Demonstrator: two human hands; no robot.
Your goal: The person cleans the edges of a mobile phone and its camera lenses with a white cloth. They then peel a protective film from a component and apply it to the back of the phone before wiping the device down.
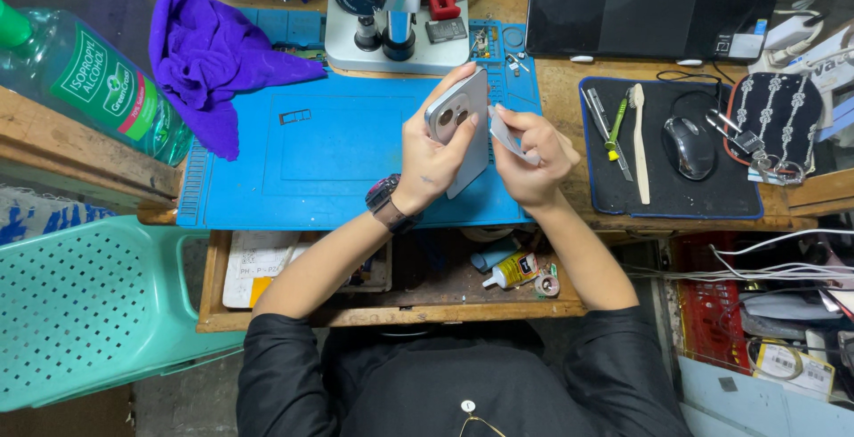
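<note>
Gripping a silver phone (464,126) upright above the blue work mat (338,152), the left hand (427,166) is closed around its lower edge, camera side facing near. The right hand (532,157) pinches a thin pale tool (505,133) against the phone's right edge. A microscope (391,10) stands far; a purple cloth (209,55) lies left on the wooden bench (551,90).

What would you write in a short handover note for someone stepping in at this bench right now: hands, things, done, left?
Left hand: holds the phone upright over the blue mat, camera side toward the wearer.
Right hand: pinches a thin pale card at the phone's edge.
Small tray lies on the mat; purple cloth and microscope behind.
Done: tray looks out.
Left: cannot tell.
</note>
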